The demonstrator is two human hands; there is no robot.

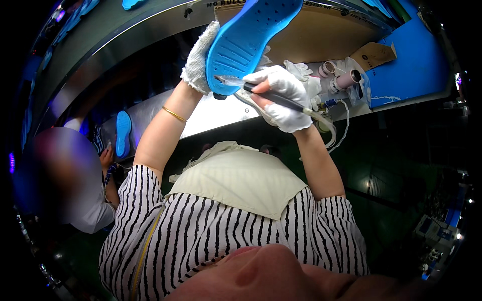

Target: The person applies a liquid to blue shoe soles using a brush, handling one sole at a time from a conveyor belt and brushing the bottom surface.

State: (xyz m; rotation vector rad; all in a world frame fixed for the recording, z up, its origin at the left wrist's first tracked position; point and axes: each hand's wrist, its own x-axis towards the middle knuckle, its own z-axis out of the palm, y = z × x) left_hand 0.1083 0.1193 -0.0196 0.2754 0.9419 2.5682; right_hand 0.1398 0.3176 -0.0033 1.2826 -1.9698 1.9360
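Observation:
My left hand (200,61), in a white knit glove, grips a bright blue shoe sole (246,37) by its left edge. The sole is held up at a tilt, ridges and small holes facing me, and it hides most of those fingers. My right hand (287,90), in a white glove with some bare fingertips showing, is closed around a pen-like tool (276,98) with a black handle. Its pale tip meets the sole's lower end, where a dark spot shows. A pale cord (329,131) trails from the tool's back end. Below the sole lies a bright white work surface (213,115).
Right of my hands are pink bottles (348,79), white gloves (299,69) and a cardboard piece (372,55) near a blue panel (409,62). A cardboard box (321,35) stands behind. At left, a co-worker's hand (106,156) is beside another blue sole (123,133).

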